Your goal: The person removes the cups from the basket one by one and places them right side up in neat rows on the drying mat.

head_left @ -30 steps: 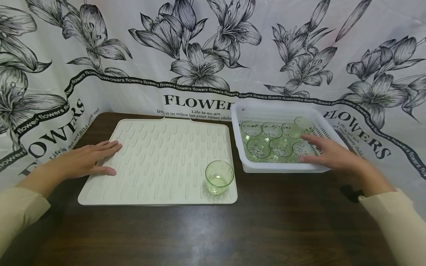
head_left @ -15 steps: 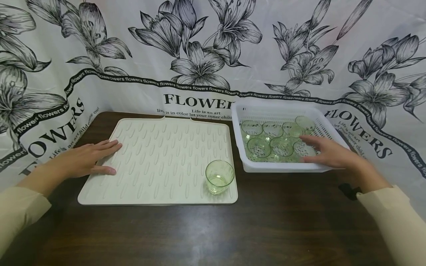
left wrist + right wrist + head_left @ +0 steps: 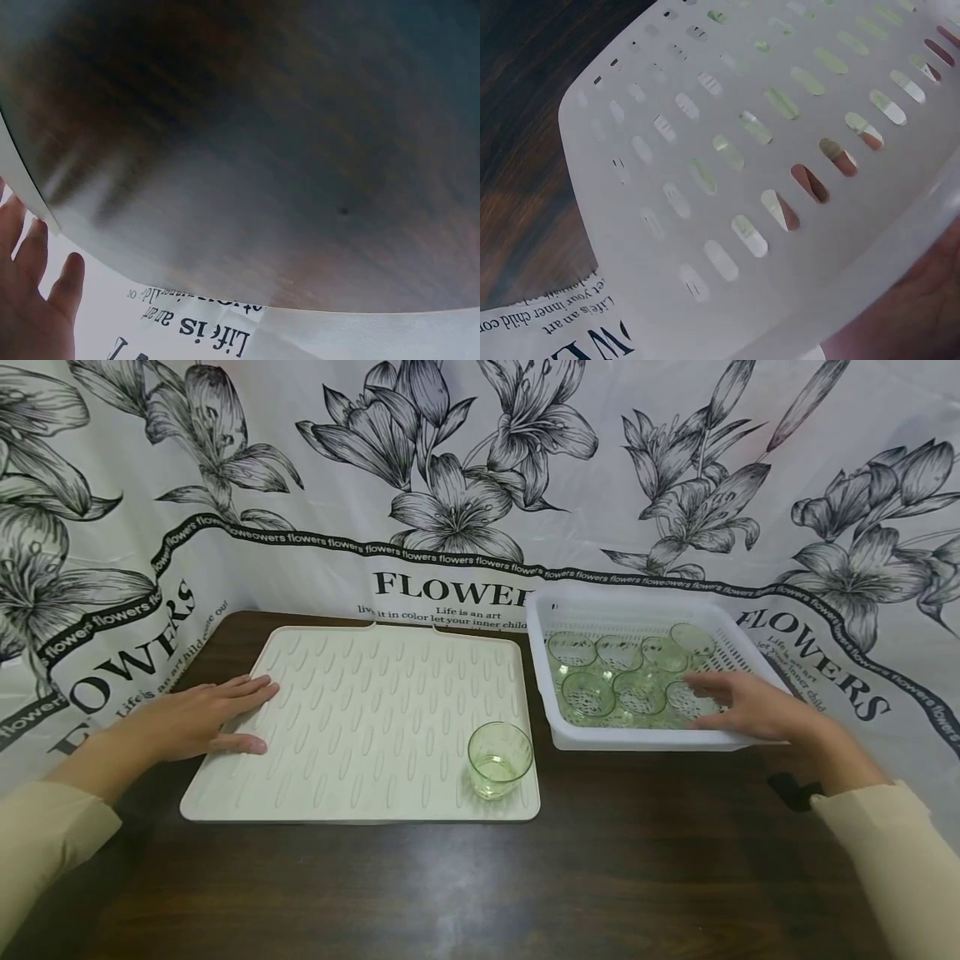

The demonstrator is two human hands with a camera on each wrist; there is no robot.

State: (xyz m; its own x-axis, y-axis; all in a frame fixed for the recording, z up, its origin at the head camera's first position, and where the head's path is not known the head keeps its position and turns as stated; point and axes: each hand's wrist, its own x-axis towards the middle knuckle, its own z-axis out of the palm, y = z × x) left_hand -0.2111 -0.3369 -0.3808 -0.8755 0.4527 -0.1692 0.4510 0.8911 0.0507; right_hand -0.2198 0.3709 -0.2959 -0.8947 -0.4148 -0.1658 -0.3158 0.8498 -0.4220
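Note:
My left hand rests flat, fingers extended, on the left edge of the white ribbed drying mat. One clear greenish drinking glass stands upright near the mat's front right corner. To the right, a white plastic basket holds several more such glasses in rows. Over its front right side reaches my right hand, thumb and fingers apart at a glass; whether they grip it is hidden. Through the basket's slotted wall, the right wrist view shows bits of skin and green glass.
A dark wooden table lies under everything. Behind it hangs a white cloth printed with flowers and lettering. A small black object lies beyond my right wrist.
My right hand has sunk slightly toward the glass at the basket's front right. My left hand stays on the mat. The head view has shifted a little.

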